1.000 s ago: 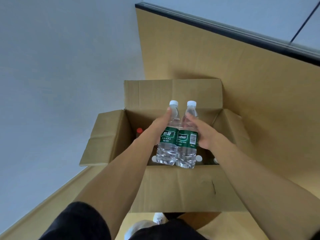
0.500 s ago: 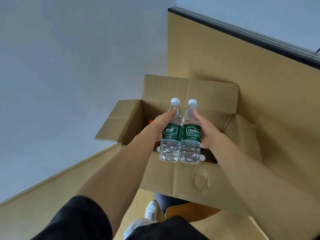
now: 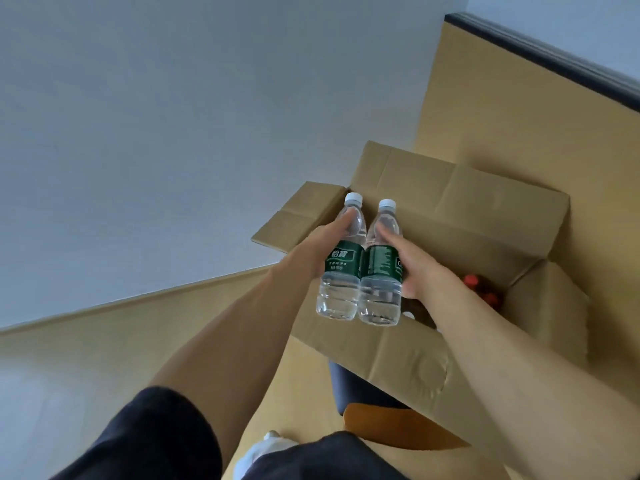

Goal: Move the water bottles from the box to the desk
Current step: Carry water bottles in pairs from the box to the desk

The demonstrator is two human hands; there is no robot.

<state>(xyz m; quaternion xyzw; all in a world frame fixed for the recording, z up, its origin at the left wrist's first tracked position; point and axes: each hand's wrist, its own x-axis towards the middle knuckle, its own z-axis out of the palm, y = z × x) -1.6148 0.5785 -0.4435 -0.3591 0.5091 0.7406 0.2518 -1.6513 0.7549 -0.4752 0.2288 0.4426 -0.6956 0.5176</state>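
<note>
Clear water bottles [image 3: 360, 268]: 2, gripped between 2 hands; left hand [image 3: 317, 252], right hand [image 3: 414, 263].

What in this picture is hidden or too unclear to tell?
- Head view: most of the box interior is hidden by the two water bottles, both hands and the near wall.
- The red-capped bottles show only their tops, so the count is unclear.
- The left hand and right hand fingers behind the bottles are hidden.
- The desk is not identifiable.
</note>
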